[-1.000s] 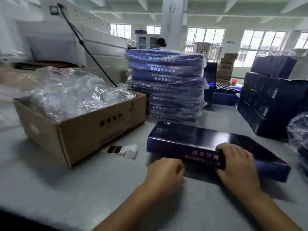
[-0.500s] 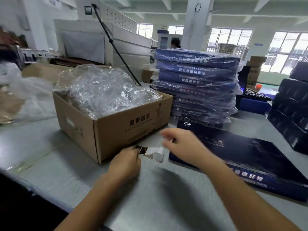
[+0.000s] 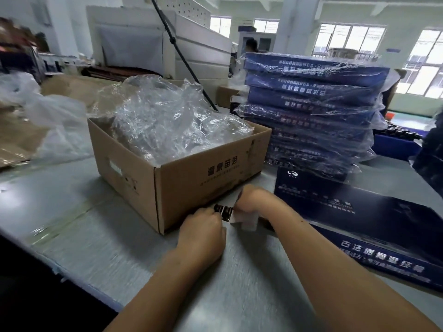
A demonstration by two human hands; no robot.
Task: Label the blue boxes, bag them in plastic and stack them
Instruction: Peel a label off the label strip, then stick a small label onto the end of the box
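The surface (image 3: 96,212) is a grey sheet, smooth and mostly matt, with a dull sheen where window light falls. The carton (image 3: 191,185) is brown corrugated cardboard, matt, printed in black and smudged dark along its lower front. The plastic bags (image 3: 172,118) heaped in it are thin clear film, crinkled and glossy. The same kind of clear film wraps the stack of blue boxes (image 3: 311,111), wrinkled and glinting. The loose blue box (image 3: 359,216) is bare dark-blue card with a smooth satin coat and pale lettering. The label strip (image 3: 230,214) is white paper backing bearing shiny black labels. A milky plastic sheet (image 3: 55,125) at the left looks soft and half-matt.
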